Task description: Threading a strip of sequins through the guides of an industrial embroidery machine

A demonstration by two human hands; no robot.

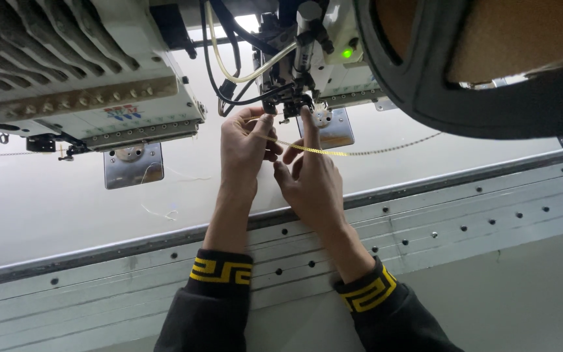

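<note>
Yellow-gold sequin strip (314, 150) runs taut across the middle of the view, from the fingers of both hands out toward three o'clock, where it darkens and trails off over the pale machine bed (47, 202). Left hand (245, 146) is closed in a pinch, thumb and forefinger nipping the strip just under the needle assembly (288, 101) at twelve o'clock. Right hand (311, 179) sits just beside it at the four o'clock side, its forefinger stretched straight up so the tip touches the underside of the needle assembly, while the other fingers curl loosely with the strip crossing them; whether they grip it firmly I cannot tell. Both wrists wear dark sleeves with yellow key-pattern cuffs (221, 270).

Behind the hands stands a white embroidery head (333, 72) with a lit green lamp (346, 53) and black and cream cables (229, 58) looping down at eleven o'clock. A second embroidery head (92, 98) sits at ten o'clock, a metal needle plate (133, 165) below it. A grey perforated rail (464, 215) crosses the frame beneath the forearms. A large dark reel (490, 91) fills the two o'clock corner.
</note>
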